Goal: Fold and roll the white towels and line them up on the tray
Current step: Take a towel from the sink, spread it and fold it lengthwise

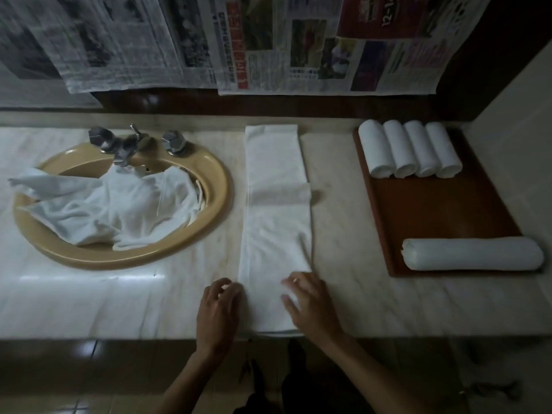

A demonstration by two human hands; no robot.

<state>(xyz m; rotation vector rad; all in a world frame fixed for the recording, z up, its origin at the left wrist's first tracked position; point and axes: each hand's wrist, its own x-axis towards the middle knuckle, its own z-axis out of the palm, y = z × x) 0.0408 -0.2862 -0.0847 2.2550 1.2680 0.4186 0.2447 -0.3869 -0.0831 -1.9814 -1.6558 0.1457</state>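
The marble counter (343, 300) carries a tan sink (219, 186) heaped with loose white towels (119, 207). A folded towel strip (276, 222) runs to the front edge. The wooden tray (442, 210) holds four small rolls (409, 149) along its far edge and a longer roll (472, 254) on its near edge. The left hand (218, 315) and right hand (310, 306), somewhat blurred, seem to press flat on the strip's near end.

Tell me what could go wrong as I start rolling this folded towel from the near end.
The folded towel overlaps mid-strip, so the roll may skew or bulge there. Its near end lies at the counter edge, under the left hand and right hand, and could slip off. On the tray, the long roll overhangs the right rim and might fall.
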